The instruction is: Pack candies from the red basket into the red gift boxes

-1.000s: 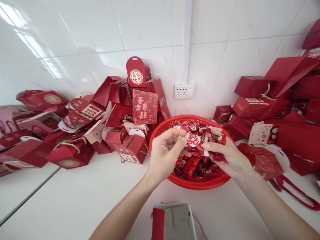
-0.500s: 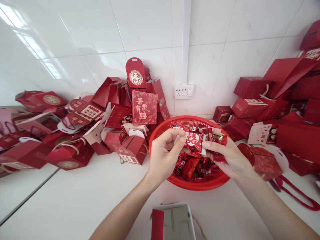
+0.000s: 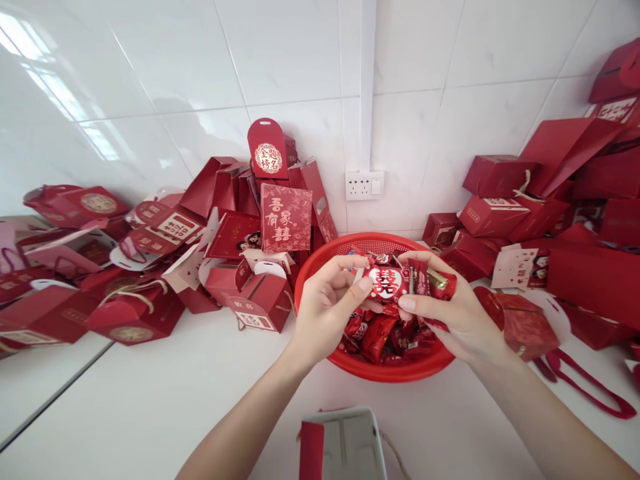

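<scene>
My left hand [image 3: 327, 303] pinches the left end of a red candy packet [image 3: 386, 283] that carries a white heart with a red double-happiness sign. On the other side, my right hand [image 3: 450, 310] is closed on more wrapped candies, one with a gold end [image 3: 440, 284], and its thumb touches the same packet's right edge. Both hands are above a round red plastic basket [image 3: 393, 375] filled with red-wrapped candies [image 3: 380, 337]. Close to me on the table stands an open box [image 3: 350, 443] with a pale inside, a red flap and a rope handle.
Many red gift boxes are heaped along the tiled wall on the left [image 3: 135, 310] and on the right [image 3: 590, 280]. A red ribbon handle [image 3: 593, 397] lies at the right. Behind the basket, a white socket [image 3: 364, 185] is fixed to the wall.
The packet with the white heart has turned to face me more squarely, and my right fingers have come round behind it. The view has shifted slightly.
</scene>
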`<state>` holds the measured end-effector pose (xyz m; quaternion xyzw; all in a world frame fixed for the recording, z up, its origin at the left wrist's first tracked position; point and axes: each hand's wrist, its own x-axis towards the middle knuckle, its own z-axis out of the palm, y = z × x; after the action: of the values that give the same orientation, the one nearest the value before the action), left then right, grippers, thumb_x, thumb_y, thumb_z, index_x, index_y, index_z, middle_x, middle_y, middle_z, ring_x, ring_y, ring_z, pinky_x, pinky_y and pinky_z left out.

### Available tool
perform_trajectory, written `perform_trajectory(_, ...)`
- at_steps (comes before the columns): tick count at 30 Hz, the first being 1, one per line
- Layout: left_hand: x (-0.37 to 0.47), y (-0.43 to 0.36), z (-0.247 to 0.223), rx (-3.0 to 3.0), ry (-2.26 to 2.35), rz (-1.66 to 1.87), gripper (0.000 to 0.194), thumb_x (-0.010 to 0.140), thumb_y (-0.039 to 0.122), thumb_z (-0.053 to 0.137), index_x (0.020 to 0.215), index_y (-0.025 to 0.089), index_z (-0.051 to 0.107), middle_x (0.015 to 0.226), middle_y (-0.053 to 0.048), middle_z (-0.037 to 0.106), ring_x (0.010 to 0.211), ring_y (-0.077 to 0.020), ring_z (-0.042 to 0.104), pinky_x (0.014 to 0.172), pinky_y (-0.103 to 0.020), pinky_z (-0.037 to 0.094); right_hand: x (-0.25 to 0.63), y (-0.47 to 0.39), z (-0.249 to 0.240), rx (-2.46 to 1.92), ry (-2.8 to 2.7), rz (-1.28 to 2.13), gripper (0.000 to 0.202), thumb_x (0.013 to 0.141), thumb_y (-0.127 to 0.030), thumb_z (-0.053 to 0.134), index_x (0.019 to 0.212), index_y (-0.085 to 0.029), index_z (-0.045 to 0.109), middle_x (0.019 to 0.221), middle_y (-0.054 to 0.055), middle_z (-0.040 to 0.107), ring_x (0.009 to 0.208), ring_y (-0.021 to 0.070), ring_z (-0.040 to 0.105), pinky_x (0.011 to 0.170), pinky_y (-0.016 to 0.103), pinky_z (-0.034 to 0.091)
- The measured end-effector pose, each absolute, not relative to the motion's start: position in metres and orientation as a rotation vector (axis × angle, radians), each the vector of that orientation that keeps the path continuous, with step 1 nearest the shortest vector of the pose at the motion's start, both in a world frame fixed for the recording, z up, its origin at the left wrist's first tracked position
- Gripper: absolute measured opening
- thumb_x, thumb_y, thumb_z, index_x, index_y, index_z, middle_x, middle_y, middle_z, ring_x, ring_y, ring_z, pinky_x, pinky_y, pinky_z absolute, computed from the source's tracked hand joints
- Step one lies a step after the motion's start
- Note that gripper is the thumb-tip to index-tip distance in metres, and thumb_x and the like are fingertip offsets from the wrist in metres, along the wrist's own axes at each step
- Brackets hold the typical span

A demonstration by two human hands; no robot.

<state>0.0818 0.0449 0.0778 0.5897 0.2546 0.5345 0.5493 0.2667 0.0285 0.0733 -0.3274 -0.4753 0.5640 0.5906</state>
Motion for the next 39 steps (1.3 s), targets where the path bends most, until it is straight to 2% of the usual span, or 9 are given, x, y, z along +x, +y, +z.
perform_trajectory(6,0.0823,0.0456,0.0784,1.293,0.623,1.221,0.048,0.081,0.036,0.081,0.120,0.018,0.060,0.076,0.001,0.069,0.070,-0.0144,0.068,0.064,-0.025,0.062,0.2694,0.0289,0.0717,-0.798,-1.154,1.195,0.048,0.059,-0.018,0.093,0.100,-0.026,0.069,0.081,-0.004,0.068,0.058,0.0099,0.063,0.053,0.022,0.057)
perform_trajectory(12,0.0803,0.0478,0.0776,1.363,0.649,1.149,0.027,0.085,0.039,0.078,0.084,0.013,0.070,0.076,-0.003,0.070,0.067,-0.0119,0.063,0.062,-0.021,0.057,0.2698,0.0292,0.0692,-0.821,-1.183,1.248,0.048,0.064,-0.020,0.091,0.105,-0.026,0.068,0.074,-0.006,0.066,0.054,0.0094,0.060,0.053,0.023,0.056)
perform_trajectory(15,0.0789,0.0480,0.0780,1.389,0.638,1.185,0.024,0.086,0.036,0.077,0.084,0.013,0.071,0.074,-0.002,0.070,0.064,-0.0110,0.062,0.062,-0.020,0.055,0.2693,0.0302,0.0718,-0.792,-1.147,1.336,0.047,0.065,-0.024,0.090,0.105,-0.023,0.066,0.068,-0.006,0.065,0.051,0.0092,0.058,0.049,0.022,0.051)
perform_trajectory(19,0.0779,0.0488,0.0780,1.410,0.607,1.202,0.020,0.088,0.033,0.076,0.088,0.013,0.074,0.078,-0.003,0.072,0.072,-0.0126,0.065,0.069,-0.021,0.055,0.2696,0.0316,0.0732,-0.745,-1.137,1.426,0.043,0.070,-0.029,0.087,0.105,-0.021,0.065,0.064,-0.005,0.064,0.049,0.0089,0.056,0.046,0.020,0.046)
perform_trajectory(22,0.0781,0.0491,0.0774,1.404,0.594,1.192,0.020,0.085,0.033,0.078,0.088,0.014,0.074,0.079,-0.003,0.072,0.076,-0.0138,0.066,0.073,-0.022,0.054,0.2688,0.0315,0.0726,-0.773,-1.125,1.411,0.046,0.067,-0.029,0.089,0.106,-0.021,0.065,0.064,-0.006,0.063,0.048,0.0086,0.056,0.045,0.021,0.047)
perform_trajectory(27,0.0786,0.0490,0.0768,1.390,0.672,1.128,0.031,0.085,0.045,0.077,0.082,0.014,0.070,0.077,-0.002,0.068,0.069,-0.0136,0.060,0.071,-0.026,0.053,0.2667,0.0305,0.0732,-0.855,-1.107,1.318,0.051,0.059,-0.028,0.094,0.103,-0.023,0.068,0.066,-0.006,0.063,0.051,0.0102,0.058,0.045,0.022,0.049)
perform_trajectory(31,0.0775,0.0495,0.0755,1.470,0.811,1.119,0.049,0.086,0.057,0.071,0.064,0.014,0.061,0.059,0.001,0.053,0.056,-0.0102,0.046,0.055,-0.024,0.039,0.2677,0.0299,0.0721,-0.894,-1.129,1.241,0.050,0.056,-0.024,0.095,0.100,-0.026,0.070,0.072,-0.005,0.064,0.056,0.0126,0.061,0.050,0.026,0.055)
perform_trajectory(36,0.0769,0.0483,0.0750,1.486,0.875,1.170,0.051,0.082,0.059,0.074,0.060,0.015,0.061,0.057,0.001,0.052,0.057,-0.0119,0.045,0.054,-0.026,0.037,0.2701,0.0300,0.0674,-0.860,-1.206,1.172,0.049,0.061,-0.023,0.094,0.104,-0.028,0.071,0.079,-0.004,0.067,0.061,0.0137,0.064,0.057,0.028,0.058)
perform_trajectory(39,0.0773,0.0476,0.0755,1.495,0.887,1.199,0.051,0.082,0.058,0.074,0.057,0.015,0.059,0.057,0.001,0.050,0.057,-0.0122,0.044,0.054,-0.027,0.036,0.2688,0.0300,0.0674,-0.832,-1.202,1.178,0.047,0.063,-0.026,0.093,0.104,-0.026,0.070,0.073,-0.004,0.066,0.057,0.0127,0.062,0.053,0.026,0.056)
